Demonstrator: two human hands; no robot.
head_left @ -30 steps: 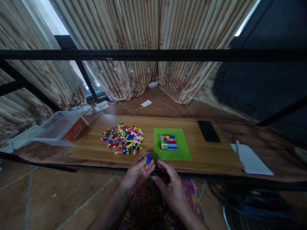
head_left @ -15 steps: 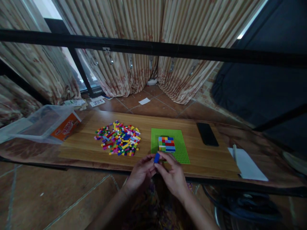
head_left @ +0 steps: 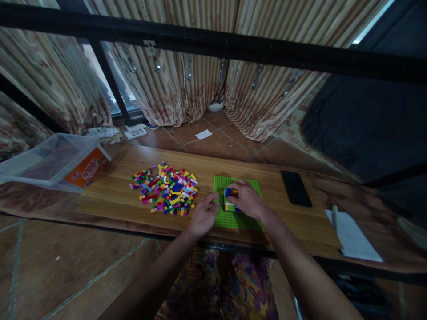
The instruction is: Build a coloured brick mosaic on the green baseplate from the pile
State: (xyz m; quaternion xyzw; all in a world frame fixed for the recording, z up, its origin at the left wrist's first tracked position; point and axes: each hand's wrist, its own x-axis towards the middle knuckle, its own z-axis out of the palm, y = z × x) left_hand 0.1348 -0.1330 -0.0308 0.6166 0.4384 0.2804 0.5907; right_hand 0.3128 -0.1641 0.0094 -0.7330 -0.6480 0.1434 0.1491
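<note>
My right hand (head_left: 247, 198) reaches over the green studded baseplate (head_left: 222, 221) and pinches a blue toy brick (head_left: 228, 192) at the far left part of a block of bricks. That multicoloured brick block (head_left: 230, 207) is partly hidden beneath the fingers. Whether the blue brick is pressed onto it, I cannot tell. At the baseplate's left edge, my left hand (head_left: 204, 215) hovers with fingers loosely bent and apart, with nothing seen in it. Further left lies a loose pile of small coloured bricks (head_left: 173, 191).
A black phone (head_left: 296, 188) lies right of the baseplate on the wooden board (head_left: 273, 231). Beyond it are a white paper (head_left: 356, 238) and a pen (head_left: 335, 218). At the left stands a clear plastic bin (head_left: 43, 164) with an orange label. A dark metal bar (head_left: 207, 44) crosses above.
My hands have separated. The right one has carried the blue brick forward onto the brick block, while the left let go and moved to the baseplate's left edge. The view has tilted down slightly.
</note>
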